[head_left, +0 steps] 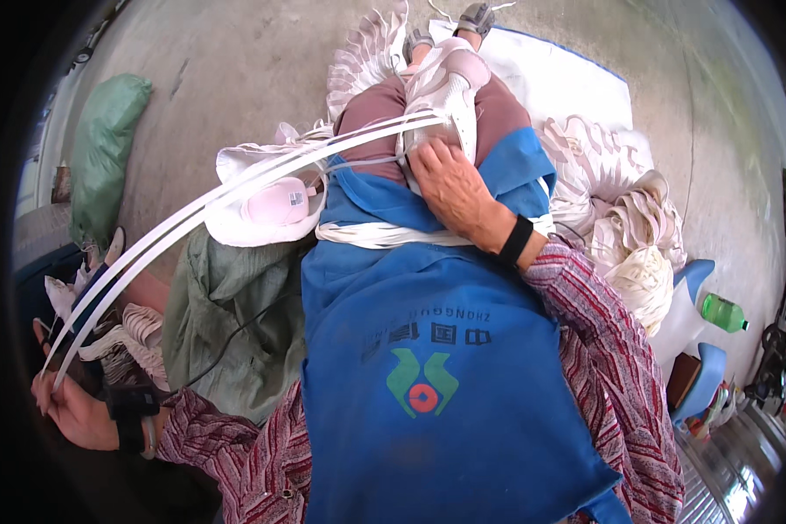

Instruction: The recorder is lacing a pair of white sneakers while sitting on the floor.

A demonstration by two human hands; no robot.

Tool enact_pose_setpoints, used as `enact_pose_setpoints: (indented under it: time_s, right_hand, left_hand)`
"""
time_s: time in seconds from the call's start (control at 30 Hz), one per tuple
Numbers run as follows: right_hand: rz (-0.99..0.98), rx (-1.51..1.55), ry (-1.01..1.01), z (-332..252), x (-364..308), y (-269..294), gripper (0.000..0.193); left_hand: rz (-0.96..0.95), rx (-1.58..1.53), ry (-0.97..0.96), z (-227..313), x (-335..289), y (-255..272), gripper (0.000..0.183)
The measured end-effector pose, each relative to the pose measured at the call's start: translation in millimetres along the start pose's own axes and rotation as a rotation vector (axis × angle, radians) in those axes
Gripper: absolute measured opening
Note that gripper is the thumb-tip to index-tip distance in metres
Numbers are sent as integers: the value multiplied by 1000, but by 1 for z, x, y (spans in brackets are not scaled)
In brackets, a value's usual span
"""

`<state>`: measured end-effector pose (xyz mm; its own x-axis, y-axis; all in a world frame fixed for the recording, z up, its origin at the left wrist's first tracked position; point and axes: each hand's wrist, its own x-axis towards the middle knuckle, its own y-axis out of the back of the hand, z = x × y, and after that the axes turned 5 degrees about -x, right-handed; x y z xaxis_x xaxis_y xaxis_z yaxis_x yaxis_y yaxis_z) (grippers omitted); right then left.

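Across my lap lies a white and pale pink shoe upper (pixel 450 63), its toe toward my knees. My right hand (pixel 457 190) rests on its near end, fingers curled and closed on it; what lies under the fingertips is hidden. Two flat white laces (pixel 384 129) run from the upper in a long arc to the far left. There my left hand (pixel 65 410) is raised away from my body, fingers closed on the lace ends. Beside my left thigh sits another white and pink shoe upper (pixel 275 203), with a small label inside.
Strung shoe uppers (pixel 598 162) pile up at my right, above a bundle of cream laces (pixel 642 284). More uppers (pixel 371 57) fan out beyond my left knee. A green sack (pixel 109 153) stands far left. A green bottle (pixel 723 312) lies near a blue chair (pixel 706 380).
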<state>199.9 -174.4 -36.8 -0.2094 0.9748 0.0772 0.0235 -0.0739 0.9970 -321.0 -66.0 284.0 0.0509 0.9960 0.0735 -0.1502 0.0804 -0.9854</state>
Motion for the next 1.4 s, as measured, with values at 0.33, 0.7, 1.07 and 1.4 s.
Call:
enact_pose_setpoints:
  time_s: [0.33,0.7,1.07,1.4]
  right_hand:
    - [18,561,-512,32,-33,20,34]
    - [40,555,-540,40,-27,-10,37]
    - [60,624,-480,29,-5,-1,25]
    - [22,731,-531,39,-4,-5,29]
  left_hand:
    - [74,1210,-275,-108,23,78,32]
    - [-188,1367,646,-407,18,204,21]
    - [-365,2053,654,-463,0,258,45]
    - [-280,1966,838,-467,6,273,46]
